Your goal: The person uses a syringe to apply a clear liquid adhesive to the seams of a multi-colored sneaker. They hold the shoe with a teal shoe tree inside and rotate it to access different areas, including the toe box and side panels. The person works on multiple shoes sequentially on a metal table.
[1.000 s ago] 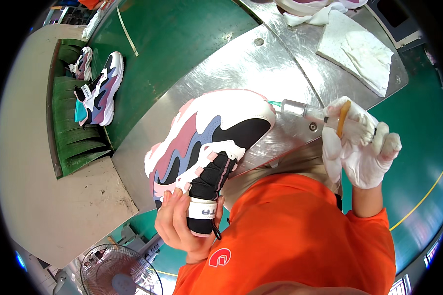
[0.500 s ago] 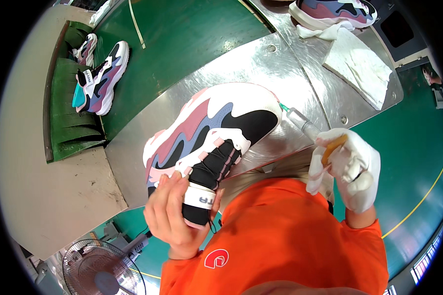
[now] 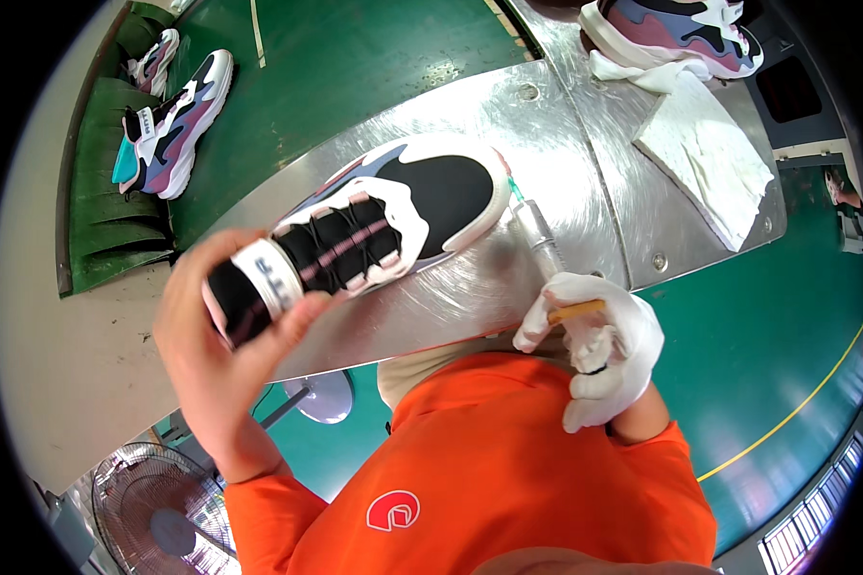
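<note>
My bare left hand (image 3: 209, 335) is wrapped round the heel and collar end of a sneaker (image 3: 446, 201) with a black toe, white overlays and black laces. The sneaker is over the metal table, top side up, toe pointing right. In my right hand (image 3: 609, 359), which wears a white glove, is a clear syringe (image 3: 539, 235) with a green needle. Its tip is at the edge of the sneaker's toe; whether it touches cannot be told. A tan bar-shaped piece (image 3: 575, 311) shows between the gloved fingers.
The metal table (image 3: 575, 153) borders a green conveyor belt (image 3: 355, 67). On the belt's left side lie a sneaker (image 3: 184, 125) and a second one (image 3: 153, 62) behind it. A folded white cloth (image 3: 710, 163) and another sneaker (image 3: 662, 38) are at the far right. A fan (image 3: 163, 508) stands lower left.
The sneaker has rolled from showing its side to showing its top, and shifted left with my left hand. My right hand and the syringe have moved left, following the toe.
</note>
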Tool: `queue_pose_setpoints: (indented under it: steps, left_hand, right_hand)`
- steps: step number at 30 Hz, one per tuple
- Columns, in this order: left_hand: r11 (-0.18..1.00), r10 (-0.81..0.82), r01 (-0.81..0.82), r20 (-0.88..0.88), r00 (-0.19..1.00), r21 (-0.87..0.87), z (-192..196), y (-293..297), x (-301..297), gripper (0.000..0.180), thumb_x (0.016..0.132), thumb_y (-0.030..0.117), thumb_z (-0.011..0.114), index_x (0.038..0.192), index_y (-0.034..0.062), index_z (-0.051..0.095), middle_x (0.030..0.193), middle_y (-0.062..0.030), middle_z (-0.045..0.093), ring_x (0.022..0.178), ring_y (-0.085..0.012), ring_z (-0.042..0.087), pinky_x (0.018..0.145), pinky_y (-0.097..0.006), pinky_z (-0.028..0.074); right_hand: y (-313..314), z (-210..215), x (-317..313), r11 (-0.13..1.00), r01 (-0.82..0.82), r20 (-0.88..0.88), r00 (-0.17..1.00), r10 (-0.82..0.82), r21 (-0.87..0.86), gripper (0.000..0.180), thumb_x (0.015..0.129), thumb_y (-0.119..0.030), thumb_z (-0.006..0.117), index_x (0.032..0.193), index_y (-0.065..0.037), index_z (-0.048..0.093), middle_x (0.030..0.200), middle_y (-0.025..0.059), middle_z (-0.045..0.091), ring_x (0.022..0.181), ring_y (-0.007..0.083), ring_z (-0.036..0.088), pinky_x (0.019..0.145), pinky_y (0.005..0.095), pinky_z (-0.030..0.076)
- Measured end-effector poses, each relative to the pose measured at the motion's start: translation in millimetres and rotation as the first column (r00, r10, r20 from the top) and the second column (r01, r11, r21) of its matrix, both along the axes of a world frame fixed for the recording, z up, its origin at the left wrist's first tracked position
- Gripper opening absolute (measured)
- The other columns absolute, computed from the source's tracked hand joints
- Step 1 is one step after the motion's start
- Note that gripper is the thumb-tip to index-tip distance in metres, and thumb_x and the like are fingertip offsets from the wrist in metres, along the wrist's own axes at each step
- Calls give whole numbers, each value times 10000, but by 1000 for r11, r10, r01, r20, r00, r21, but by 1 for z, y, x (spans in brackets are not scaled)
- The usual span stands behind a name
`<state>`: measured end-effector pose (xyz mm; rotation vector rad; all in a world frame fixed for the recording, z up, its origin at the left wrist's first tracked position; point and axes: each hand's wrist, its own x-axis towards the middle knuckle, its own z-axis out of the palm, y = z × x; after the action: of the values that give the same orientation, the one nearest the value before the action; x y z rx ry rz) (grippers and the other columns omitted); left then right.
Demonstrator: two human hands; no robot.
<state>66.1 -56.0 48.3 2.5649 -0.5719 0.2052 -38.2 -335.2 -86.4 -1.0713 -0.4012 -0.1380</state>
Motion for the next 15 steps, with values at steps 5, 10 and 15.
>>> queue_pose_setpoints:
  steps: [5,10,15]
  left_hand:
    - [982,46,-112,-380,924,-154,16,-7,36,432,689,92,882,1040,-20,656,846,-38,687,751,-92,660,685,-233,533]
    - [970,26,-143,-502,865,-195,20,5,64,442,707,124,878,1054,-29,650,836,-46,681,727,-115,664,678,-253,547]
    - [985,-1,-90,-521,853,-149,27,12,89,426,710,172,853,1026,-30,651,812,-34,653,708,-106,630,666,-252,512]
  right_hand:
    - [2,-2,9,968,111,24,994,-108,-225,880,485,-199,981,1218,55,565,1018,160,648,812,214,659,716,312,581]
    - [4,-11,25,945,225,373,919,-126,-236,517,520,-329,967,851,-117,632,1240,277,529,839,306,670,722,366,595]
    - [6,-7,30,945,196,344,934,-99,-260,518,512,-319,969,840,-100,632,1251,275,521,869,301,664,717,367,592]
